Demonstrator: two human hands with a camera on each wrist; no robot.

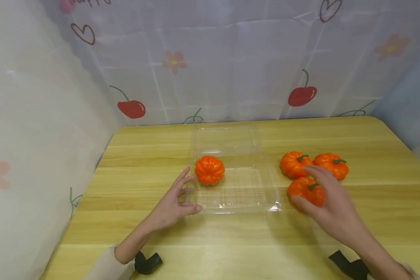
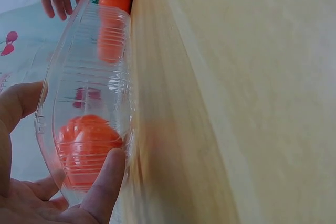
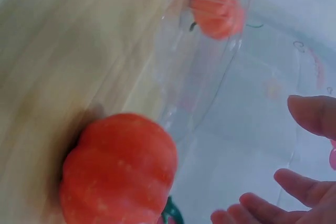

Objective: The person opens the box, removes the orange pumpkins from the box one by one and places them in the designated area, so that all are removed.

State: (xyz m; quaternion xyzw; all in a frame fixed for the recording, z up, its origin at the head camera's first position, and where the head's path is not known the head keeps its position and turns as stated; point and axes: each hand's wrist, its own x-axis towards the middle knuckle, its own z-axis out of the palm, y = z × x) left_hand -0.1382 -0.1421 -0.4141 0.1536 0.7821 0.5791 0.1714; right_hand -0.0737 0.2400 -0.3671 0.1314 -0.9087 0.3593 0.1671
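A clear plastic clamshell box [image 1: 231, 210] lies with its lid [image 1: 227, 138] folded back on the wooden table. One orange toy pumpkin [image 1: 210, 170] sits in its left part, stem out of sight from above. Spread around the box's left side is my left hand [image 1: 173, 204], its fingers lightly bent and the thumb at the front left corner. My right hand [image 1: 336, 206] hovers, fingers apart, over the nearest of three pumpkins to the right of the box. In the right wrist view a gap shows between this hand [image 3: 294, 192] and the near pumpkin [image 3: 121, 169].
Behind the near pumpkin stand two more pumpkins [image 1: 294, 165], side by side with green stems. A patterned curtain [image 1: 231, 70] hangs along the table's back edge. Dark straps [image 1: 147, 263] show at both wrists.
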